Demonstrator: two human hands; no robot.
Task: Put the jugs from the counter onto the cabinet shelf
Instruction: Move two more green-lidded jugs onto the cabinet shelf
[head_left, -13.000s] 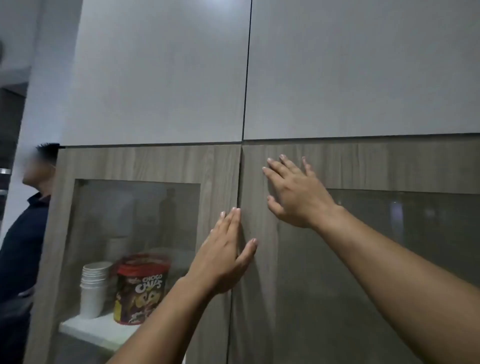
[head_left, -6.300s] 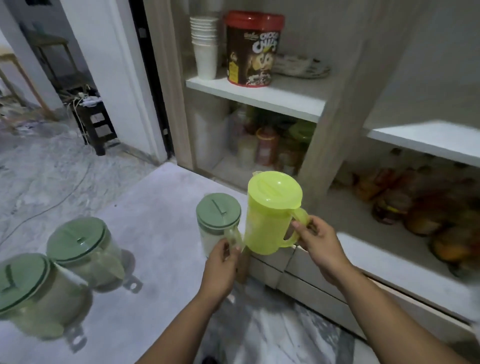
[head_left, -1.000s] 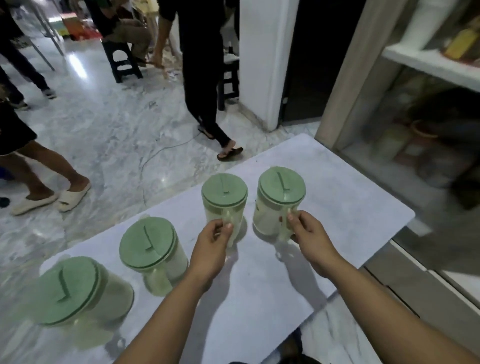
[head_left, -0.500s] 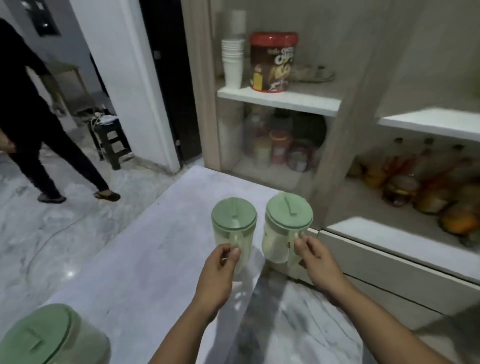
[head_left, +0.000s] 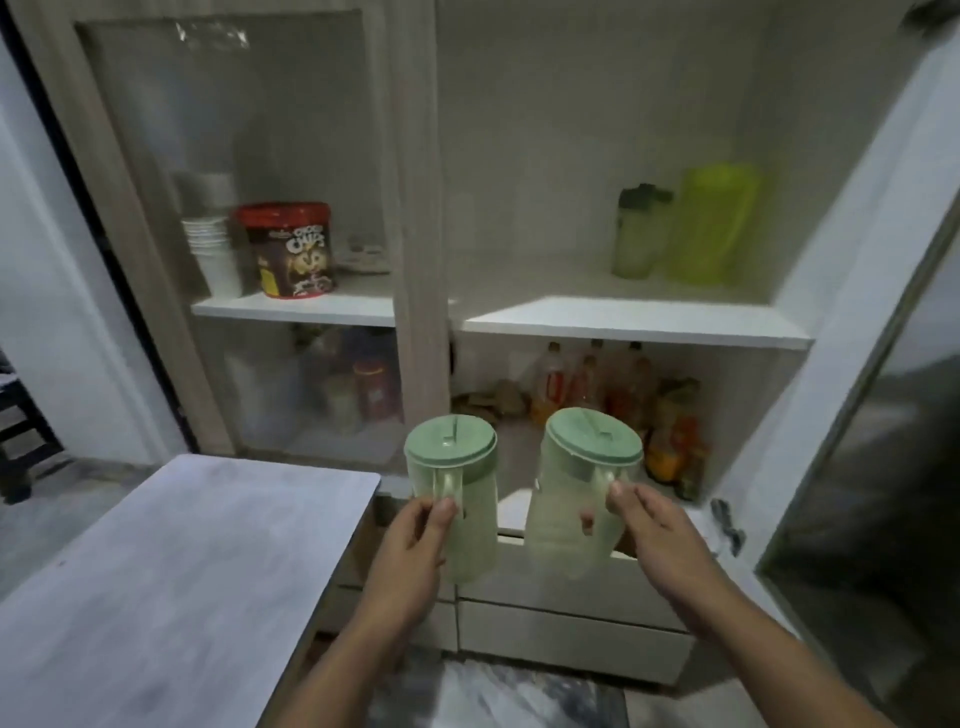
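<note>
I hold two pale translucent jugs with green lids, side by side in the air in front of the open cabinet. My left hand (head_left: 413, 540) grips the handle of the left jug (head_left: 457, 493). My right hand (head_left: 657, 535) grips the handle of the right jug (head_left: 576, 499). Both jugs hang below the white cabinet shelf (head_left: 634, 322). At the back right of that shelf stand a bright yellow-green jug (head_left: 714, 223) and a smaller pale green jug with a dark lid (head_left: 636, 228).
The grey counter (head_left: 171, 577) lies at lower left. Behind the shut glass door on the left are a red-lidded cereal tub (head_left: 288, 249) and stacked white cups (head_left: 210, 249). Bottles (head_left: 613, 384) fill the lower compartment. The open cabinet door (head_left: 878, 415) stands at right.
I have turned from the counter to face the cabinet, carrying both jugs off the counter and up toward the open right compartment. The view has risen, showing the shelf with two jugs on it.
</note>
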